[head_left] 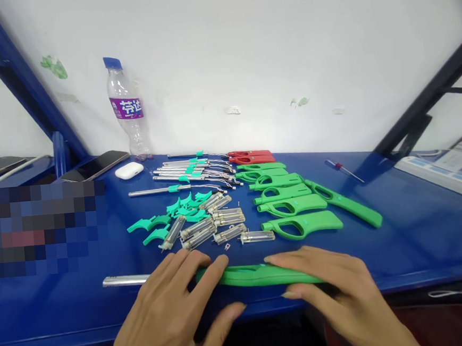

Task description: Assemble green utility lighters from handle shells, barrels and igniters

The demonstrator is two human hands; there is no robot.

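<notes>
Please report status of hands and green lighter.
Left hand touching green utility lighter near metal tube, thumb apart. Right hand on its other end. Transparent fuel tanks beyond, not blocking.

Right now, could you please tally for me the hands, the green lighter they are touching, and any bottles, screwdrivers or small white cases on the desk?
Hands (left hand, right hand): 2
Green lighter: 1
Bottle: 1
Screwdriver: 1
White case: 1
Total: 6

You count one bottle (125,107). One white case (129,171) before it. Right of it: one screwdriver (345,170), at least six loose green handles (318,221). Nearer you than it: one green-handled lighter (259,276).
</notes>
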